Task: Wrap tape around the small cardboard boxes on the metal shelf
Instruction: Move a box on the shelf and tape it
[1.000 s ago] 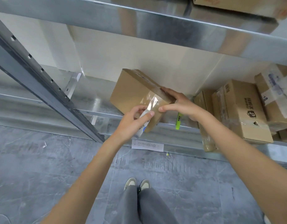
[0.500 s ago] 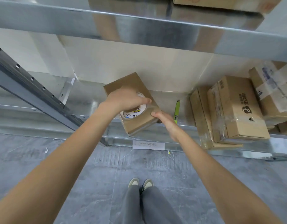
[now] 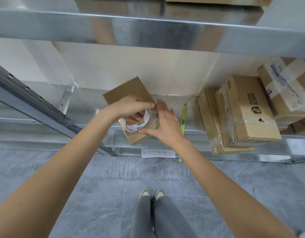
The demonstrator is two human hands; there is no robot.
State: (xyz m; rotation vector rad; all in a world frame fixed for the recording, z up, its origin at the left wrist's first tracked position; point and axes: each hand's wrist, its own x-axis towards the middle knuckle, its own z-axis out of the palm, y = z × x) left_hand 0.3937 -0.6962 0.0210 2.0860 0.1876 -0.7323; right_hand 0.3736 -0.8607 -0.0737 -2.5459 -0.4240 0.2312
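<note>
1. The small cardboard box lies flat on the metal shelf, turned at an angle, with its near corner poking out past the shelf's front lip.
2. On top of the box sits a roll of clear tape, its white printed core facing up towards the person.
3. The left hand comes in from the lower left and arches over the roll; its fingers curl round the far rim and fingertips show inside the core, so it has the roll gripped.
4. The right hand reaches in from the lower right, fingers straight and held together, palm turned towards the roll. The thumb lies along the near side of the roll and the fingers lie flat against its right side and the box top; it presses rather than grasps.
5. Both forearms are bare and stretch out long from the bottom corners, meeting over the box.
6. Just right of the right hand a green pen-like tool lies on the shelf, pointing front to back.
7. Further right is a stack of taped boxes, the top one printed in black, with another taped box behind it at the right edge.
8. A white paper label is stuck to the shelf's front edge below the box.
9. An upper shelf runs across overhead, carrying more cardboard.
10. Down below, grey trousers and pale shoes stand on a grey floor.
</note>
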